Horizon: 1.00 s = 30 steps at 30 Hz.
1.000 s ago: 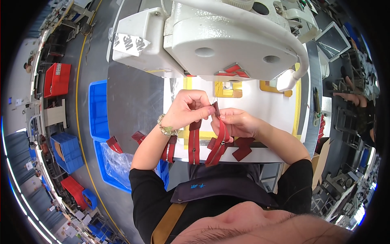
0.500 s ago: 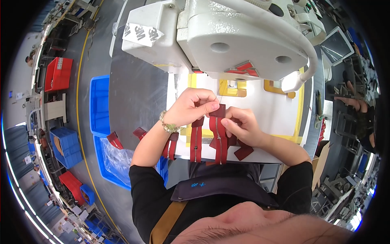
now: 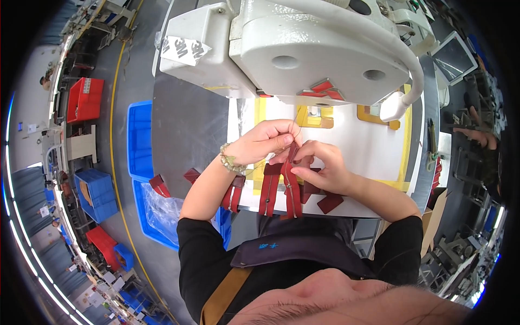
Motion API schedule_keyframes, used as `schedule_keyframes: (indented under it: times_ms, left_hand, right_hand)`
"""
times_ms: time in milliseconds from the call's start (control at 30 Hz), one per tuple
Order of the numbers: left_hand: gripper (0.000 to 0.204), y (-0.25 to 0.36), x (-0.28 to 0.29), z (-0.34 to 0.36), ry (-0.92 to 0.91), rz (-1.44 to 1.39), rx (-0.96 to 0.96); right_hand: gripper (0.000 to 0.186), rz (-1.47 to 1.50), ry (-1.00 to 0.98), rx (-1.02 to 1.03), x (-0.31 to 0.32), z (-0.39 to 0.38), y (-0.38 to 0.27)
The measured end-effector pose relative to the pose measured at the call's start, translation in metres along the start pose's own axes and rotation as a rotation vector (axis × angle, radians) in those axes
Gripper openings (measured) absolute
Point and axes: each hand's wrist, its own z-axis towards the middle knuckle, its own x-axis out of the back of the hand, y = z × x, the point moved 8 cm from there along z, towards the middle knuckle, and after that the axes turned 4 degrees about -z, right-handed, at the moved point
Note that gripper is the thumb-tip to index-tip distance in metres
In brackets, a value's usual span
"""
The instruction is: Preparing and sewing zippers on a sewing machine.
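Note:
My left hand [image 3: 266, 142], with a beaded bracelet on its wrist, pinches the upper end of a red zipper strip [image 3: 293, 194] where fine thread shows. My right hand [image 3: 324, 168] grips the same strip just below, fingers curled; its top end is partly covered by fingers. More red zipper strips [image 3: 267, 196] lie along the table's near edge, one [image 3: 233, 196] beside my left forearm. Dark red square pieces [image 3: 330, 203] lie by my right wrist. A white machine head [image 3: 319, 54] overhangs a white board [image 3: 374, 151] with yellow tape and yellow templates [image 3: 324, 121] behind my hands.
Blue bins [image 3: 138, 138] stand left of the grey table [image 3: 181, 130], the nearer holding clear plastic. Small tools [image 3: 431, 141] lie at the right edge, a cardboard box [image 3: 434, 216] below, a screen [image 3: 454, 59] behind. Red crates [image 3: 85, 99] and another person [image 3: 482, 130] are farther off.
The held strip has turned flat and then back on edge. My right fingers have shifted and now curl over its upper part, close to my left fingertips. The view has moved slightly.

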Motion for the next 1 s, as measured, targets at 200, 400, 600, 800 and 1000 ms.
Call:
schedule_keyframes:
  times_ms: [200, 400, 600, 800, 1000]
  left_hand:
    - [0.022, 0.001, 0.002, -0.001, 0.028, 0.006, -0.014]
    - [0.015, 0.002, 0.006, -0.001, 0.05, 0.019, -0.026]
    - [0.009, 0.01, 0.01, -0.002, 0.187, 0.069, -0.057]
    - [0.013, 0.016, 0.017, -0.007, 0.274, 0.108, -0.092]
    - [0.014, 0.016, 0.021, -0.008, 0.326, 0.162, -0.085]
  right_hand:
    - [0.024, 0.04, -0.001, -0.031, 0.0, 0.001, 0.001]
    - [0.026, 0.058, 0.057, 0.004, 0.001, 0.002, 0.004]
    - [0.016, -0.044, -0.027, -0.055, 0.001, 0.002, 0.005]
    - [0.014, 0.253, -0.002, -0.345, -0.003, 0.003, 0.02]
    - [0.013, 0.505, -0.012, -0.52, -0.013, -0.003, 0.035]
